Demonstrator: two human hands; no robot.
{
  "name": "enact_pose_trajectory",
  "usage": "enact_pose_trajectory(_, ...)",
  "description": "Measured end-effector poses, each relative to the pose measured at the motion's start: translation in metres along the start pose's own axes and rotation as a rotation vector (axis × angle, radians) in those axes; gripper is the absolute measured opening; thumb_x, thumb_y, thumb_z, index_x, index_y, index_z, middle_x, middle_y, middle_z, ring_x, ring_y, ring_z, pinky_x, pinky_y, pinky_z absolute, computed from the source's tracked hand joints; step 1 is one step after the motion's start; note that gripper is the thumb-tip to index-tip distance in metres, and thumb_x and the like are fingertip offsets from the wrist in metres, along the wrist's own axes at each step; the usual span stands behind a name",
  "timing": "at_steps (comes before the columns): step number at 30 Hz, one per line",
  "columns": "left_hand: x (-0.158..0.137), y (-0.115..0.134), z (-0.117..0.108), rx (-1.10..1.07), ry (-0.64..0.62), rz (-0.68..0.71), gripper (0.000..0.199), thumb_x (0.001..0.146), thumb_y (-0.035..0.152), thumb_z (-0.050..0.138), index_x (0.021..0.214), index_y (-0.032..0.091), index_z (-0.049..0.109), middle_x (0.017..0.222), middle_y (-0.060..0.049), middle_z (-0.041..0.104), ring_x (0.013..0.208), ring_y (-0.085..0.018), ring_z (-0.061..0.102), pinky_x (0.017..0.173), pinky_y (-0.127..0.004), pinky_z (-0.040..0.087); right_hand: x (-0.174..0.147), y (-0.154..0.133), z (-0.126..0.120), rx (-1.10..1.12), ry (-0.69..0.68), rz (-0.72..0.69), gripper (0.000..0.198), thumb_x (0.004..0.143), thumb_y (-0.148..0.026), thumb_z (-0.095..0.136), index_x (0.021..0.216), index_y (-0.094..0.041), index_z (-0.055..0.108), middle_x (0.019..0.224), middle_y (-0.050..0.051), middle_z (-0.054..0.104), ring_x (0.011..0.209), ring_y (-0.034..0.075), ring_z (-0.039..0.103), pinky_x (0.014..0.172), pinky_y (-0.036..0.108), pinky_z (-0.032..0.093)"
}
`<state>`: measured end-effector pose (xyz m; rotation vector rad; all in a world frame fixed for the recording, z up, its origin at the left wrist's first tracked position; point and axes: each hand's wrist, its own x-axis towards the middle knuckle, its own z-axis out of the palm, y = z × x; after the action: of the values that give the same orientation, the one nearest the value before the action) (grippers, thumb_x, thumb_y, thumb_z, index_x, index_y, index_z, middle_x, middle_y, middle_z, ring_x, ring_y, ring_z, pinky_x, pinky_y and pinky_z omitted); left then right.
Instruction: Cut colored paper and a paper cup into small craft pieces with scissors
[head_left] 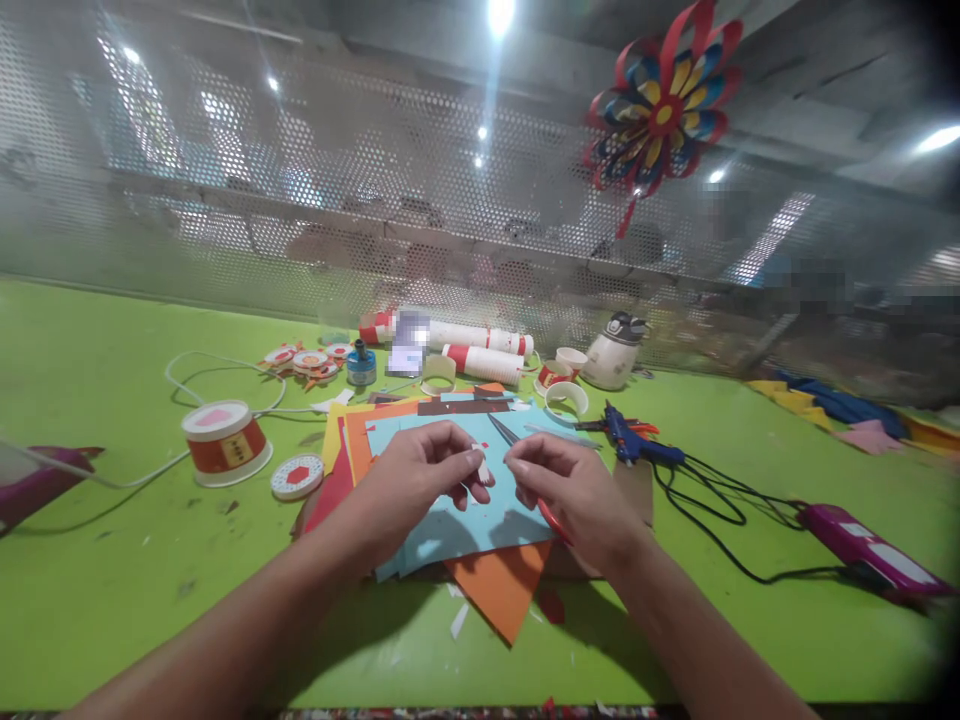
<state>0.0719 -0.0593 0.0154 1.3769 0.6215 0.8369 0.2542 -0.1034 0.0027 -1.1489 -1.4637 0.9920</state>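
Note:
My left hand (pixel 442 465) pinches a small white paper piece (pixel 482 466) with a bit of red on it, between thumb and fingertips. Close by on the right, my right hand (pixel 574 490) is closed around scissors (pixel 555 522) with red handles; their dark blades point away and up to the left. Thumb and forefinger of that hand are pressed together, and whether they also hold something small is not clear. Both hands are above a stack of coloured paper, with a light blue sheet (pixel 450 535) on top and an orange sheet (pixel 510 600) sticking out in front.
Left of the paper are a red-and-white paper tub (pixel 227 445) and a round white disc (pixel 298 477). A blue glue gun (pixel 637 435) and a purple power strip (pixel 874 545) with black cords lie right. Behind stand a blue bottle (pixel 361 365), white-red tubes (pixel 484 365) and a pale jug (pixel 611 355).

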Motion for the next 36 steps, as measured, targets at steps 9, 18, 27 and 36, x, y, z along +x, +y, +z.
enact_pose_trajectory(9, 0.004, -0.009, 0.005, 0.094, -0.029, -0.04, 0.014, 0.072, 0.024, 0.067, 0.076, 0.014, 0.058, 0.06, 0.0, 0.062, 0.055, -0.011, 0.055, 0.055, -0.024, 0.04, 0.004, 0.007, 0.0, -0.096, 0.079, -0.034, 0.023, 0.091, -0.029, 0.058, 0.075, -0.014, 0.061, 0.068, -0.004, 0.061, 0.057, 0.009, 0.059, 0.057, 0.026, 0.05)
enact_pose_trajectory(18, 0.003, -0.016, 0.009, 0.114, -0.041, 0.024, 0.036, 0.072, 0.02, 0.066, 0.106, 0.014, 0.054, 0.063, 0.002, 0.06, 0.06, -0.013, 0.058, 0.057, -0.026, 0.042, 0.01, 0.013, 0.001, -0.092, -0.032, 0.026, 0.021, 0.093, -0.032, 0.054, 0.092, -0.013, 0.063, 0.082, 0.0, 0.066, 0.065, 0.012, 0.063, 0.059, 0.028, 0.053)
enact_pose_trajectory(27, 0.004, -0.018, 0.006, 0.128, -0.037, -0.042, 0.027, 0.072, 0.025, 0.067, 0.096, 0.015, 0.059, 0.071, -0.002, 0.064, 0.066, -0.015, 0.061, 0.061, -0.027, 0.043, 0.009, 0.014, 0.003, -0.161, -0.031, -0.049, 0.017, 0.091, -0.028, 0.057, 0.087, -0.013, 0.063, 0.078, -0.001, 0.065, 0.062, 0.011, 0.062, 0.058, 0.027, 0.053)
enact_pose_trajectory(36, 0.009, -0.012, -0.008, 0.28, 0.234, 0.074, 0.024, 0.075, 0.036, 0.064, 0.065, 0.014, 0.065, 0.071, -0.006, 0.066, 0.069, -0.015, 0.057, 0.065, -0.027, 0.04, 0.012, 0.019, 0.004, -0.168, 0.117, -0.09, 0.017, 0.091, -0.029, 0.057, 0.091, -0.013, 0.062, 0.082, -0.001, 0.065, 0.063, 0.011, 0.063, 0.058, 0.027, 0.053)
